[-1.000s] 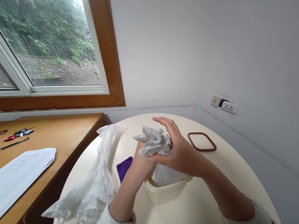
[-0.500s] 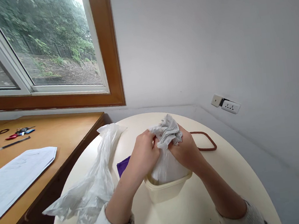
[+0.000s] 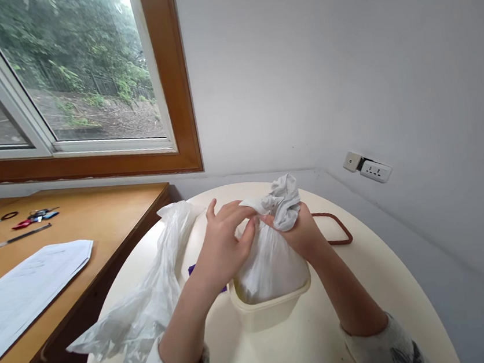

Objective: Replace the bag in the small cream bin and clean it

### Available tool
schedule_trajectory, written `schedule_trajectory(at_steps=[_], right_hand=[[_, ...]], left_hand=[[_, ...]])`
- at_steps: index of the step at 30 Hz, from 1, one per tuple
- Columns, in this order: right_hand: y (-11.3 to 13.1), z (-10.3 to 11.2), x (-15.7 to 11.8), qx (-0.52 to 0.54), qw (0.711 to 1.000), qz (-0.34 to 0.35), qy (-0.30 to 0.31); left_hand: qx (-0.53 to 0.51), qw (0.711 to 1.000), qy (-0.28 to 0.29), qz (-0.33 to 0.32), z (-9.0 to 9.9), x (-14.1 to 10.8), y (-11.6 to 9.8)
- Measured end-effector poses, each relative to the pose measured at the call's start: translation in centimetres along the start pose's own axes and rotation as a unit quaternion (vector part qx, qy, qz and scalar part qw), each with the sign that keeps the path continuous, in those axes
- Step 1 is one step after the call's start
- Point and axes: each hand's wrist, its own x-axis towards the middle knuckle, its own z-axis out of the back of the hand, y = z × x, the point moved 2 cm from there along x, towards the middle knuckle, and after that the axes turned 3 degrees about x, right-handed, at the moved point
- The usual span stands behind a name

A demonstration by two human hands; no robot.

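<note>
A white plastic bag (image 3: 273,265), gathered at its neck, sits partly inside a cream plastic bin (image 3: 272,313) on the round table. My right hand (image 3: 302,233) is closed around the bag's twisted neck, with the crumpled top bunched above it. On the other side, my left hand (image 3: 226,236) pinches the bag's neck between thumb and fingers, its little finger raised. What lies inside the bag is hidden. A purple item (image 3: 192,269) shows a little behind my left forearm.
Another crumpled clear plastic bag (image 3: 151,302) lies along the left of the round table (image 3: 297,356). A brown rim-shaped frame (image 3: 339,228) rests at the right. On the wooden desk (image 3: 109,205) are papers (image 3: 39,286), a pen (image 3: 16,237) and keys (image 3: 36,216).
The bag's bunched top has shifted right and up. My left hand has loosened and spread its fingers, while more of the bag's body shows above the bin.
</note>
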Motion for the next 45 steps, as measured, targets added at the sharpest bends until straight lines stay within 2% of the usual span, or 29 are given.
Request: schedule_trajectory(at_steps=[2,4,6,8,12,16,21,24,27,30,37,41,45], right_hand=[[-0.2,0.5,0.2,0.01,1.0,-0.019,0.012],[-0.5,0.9,0.5,0.016,0.999,-0.028,0.041],[-0.8,1.0,0.6,0.015,0.997,-0.028,0.076],[-1.2,0.9,0.7,0.016,0.994,-0.031,0.106],[-1.6,0.6,0.8,0.052,0.989,-0.04,0.136],[-1.8,0.5,0.9,0.056,0.988,-0.037,0.136],[-2.0,0.8,0.9,0.025,0.993,-0.03,0.108],[-2.0,0.8,0.9,0.015,0.994,-0.027,0.107],[-2.0,0.5,0.8,0.033,0.993,-0.025,0.112],[-1.7,0.3,0.6,0.06,0.99,-0.026,0.128],[-1.1,0.5,0.3,0.056,0.982,-0.067,0.167],[-1.6,0.7,0.4,0.082,0.982,-0.099,0.138],[-2.0,0.3,0.6,0.082,0.984,-0.08,0.135]], left_hand=[[-0.103,0.993,-0.055,0.036,0.4,0.0,0.5],[-0.197,0.973,-0.074,0.093,0.6,0.1,1.3],[-0.244,0.958,-0.033,0.145,0.4,0.2,1.9],[-0.247,0.954,0.028,0.168,0.2,0.4,2.2],[-0.278,0.941,0.096,0.166,-0.2,0.5,2.0],[-0.328,0.918,0.121,0.186,-0.6,0.6,2.0],[-0.26,0.94,0.117,0.186,-0.5,0.8,2.8],[-0.216,0.949,0.141,0.183,-0.4,0.8,3.2],[-0.225,0.946,0.159,0.173,-0.4,0.7,3.3],[-0.267,0.942,0.122,0.163,-0.6,0.7,3.0],[-0.421,0.885,0.085,0.18,-1.4,0.5,2.2],[-0.465,0.861,0.086,0.189,-1.3,0.5,2.1],[-0.48,0.848,0.097,0.204,-1.1,0.4,1.7]])
